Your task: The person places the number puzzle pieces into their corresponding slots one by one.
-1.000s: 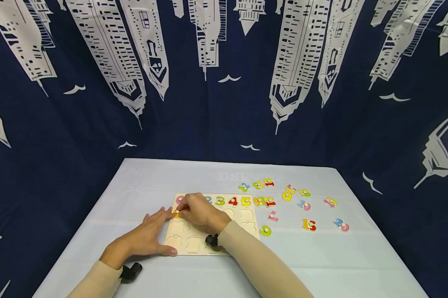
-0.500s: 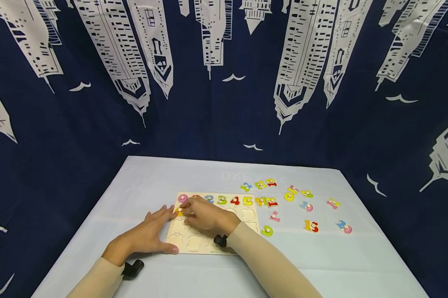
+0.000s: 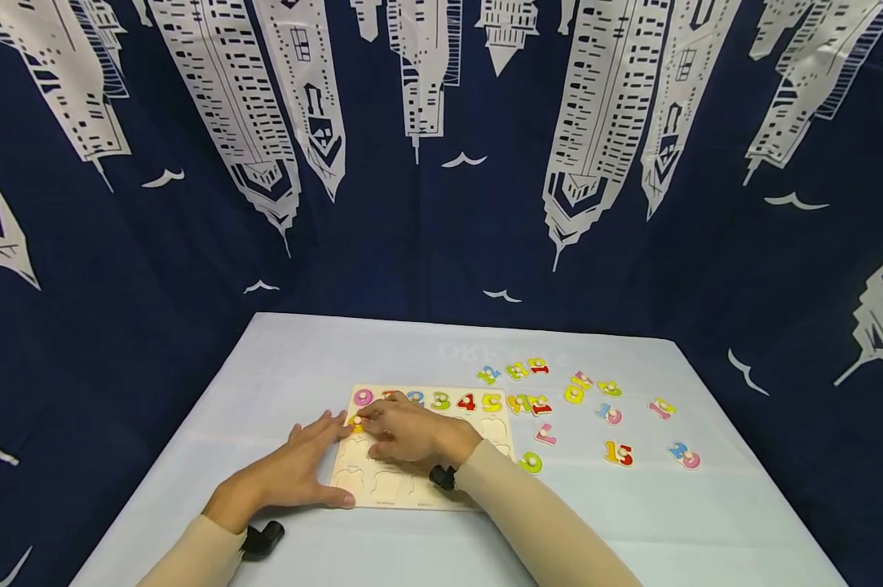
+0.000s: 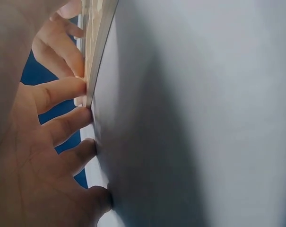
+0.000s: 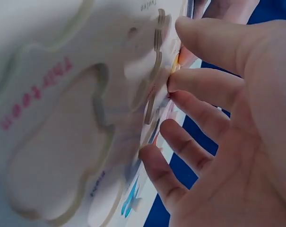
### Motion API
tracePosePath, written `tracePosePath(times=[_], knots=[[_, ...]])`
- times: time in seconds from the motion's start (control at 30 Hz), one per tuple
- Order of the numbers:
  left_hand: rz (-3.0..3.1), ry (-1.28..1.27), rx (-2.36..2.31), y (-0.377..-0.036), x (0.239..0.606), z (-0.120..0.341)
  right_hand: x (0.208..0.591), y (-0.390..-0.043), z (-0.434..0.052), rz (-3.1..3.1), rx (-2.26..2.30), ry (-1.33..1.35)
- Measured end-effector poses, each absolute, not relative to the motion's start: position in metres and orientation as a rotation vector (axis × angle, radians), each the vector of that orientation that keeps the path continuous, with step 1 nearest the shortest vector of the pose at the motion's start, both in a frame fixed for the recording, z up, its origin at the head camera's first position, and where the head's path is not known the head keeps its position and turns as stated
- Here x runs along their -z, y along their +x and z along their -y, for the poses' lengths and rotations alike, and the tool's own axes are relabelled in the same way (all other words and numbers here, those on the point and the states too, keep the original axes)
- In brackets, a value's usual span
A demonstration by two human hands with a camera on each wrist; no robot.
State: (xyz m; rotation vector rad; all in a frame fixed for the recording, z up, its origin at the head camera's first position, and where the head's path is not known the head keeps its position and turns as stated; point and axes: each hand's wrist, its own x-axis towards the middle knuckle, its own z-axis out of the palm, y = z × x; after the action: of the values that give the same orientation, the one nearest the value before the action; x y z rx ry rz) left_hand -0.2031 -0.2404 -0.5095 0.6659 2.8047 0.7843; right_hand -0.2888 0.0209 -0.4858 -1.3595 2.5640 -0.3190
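A wooden number puzzle board (image 3: 382, 487) lies on the table, with number pieces in its top row, partly covered by my right hand (image 3: 415, 432). At the left end of the second row sits a yellow-orange number piece (image 3: 357, 424) with a knob. My right fingertips touch at or beside this piece, the thumb apart from the index finger; the right wrist view shows the fingers (image 5: 183, 146) loosely extended over the board's recesses. My left hand (image 3: 294, 469) lies spread along the board's left side, its fingertips (image 4: 81, 115) against the edge.
Several loose number pieces lie right of the board, among them a green one (image 3: 531, 463), a red-and-yellow 15 (image 3: 619, 453) and a blue-and-pink 20 (image 3: 684, 455). The white table (image 3: 324, 350) ends at a dark blue patterned cloth (image 3: 412, 269).
My right thumb and fingers have loosened from their pinch on the yellow-orange number piece, which sits in the board. The right hand has shifted slightly right; the left hand keeps its place.
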Motion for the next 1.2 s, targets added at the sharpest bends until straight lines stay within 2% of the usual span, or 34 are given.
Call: tracePosePath(times=[0.17,0.33,0.57,0.87,1.2], knots=[[-2.811,0.642,-0.770,-0.202,0.510,0.240,0.482,-0.285,-0.035,-2.625,0.411,-1.299],[-2.823,0.611,-0.761,-0.202,0.508,0.241,0.475,-0.284,-0.068,-2.658,0.614,-1.275],[-2.796,0.562,-0.795,-0.200,0.512,0.240,0.480,-0.284,-0.151,-2.759,0.770,-1.247],[-2.790,0.587,-0.841,-0.203,0.515,0.238,0.484,-0.285,-0.258,-2.836,0.885,-0.931],[-2.802,0.565,-0.785,-0.203,0.514,0.238,0.496,-0.288,-0.294,-2.767,0.894,-0.855]])
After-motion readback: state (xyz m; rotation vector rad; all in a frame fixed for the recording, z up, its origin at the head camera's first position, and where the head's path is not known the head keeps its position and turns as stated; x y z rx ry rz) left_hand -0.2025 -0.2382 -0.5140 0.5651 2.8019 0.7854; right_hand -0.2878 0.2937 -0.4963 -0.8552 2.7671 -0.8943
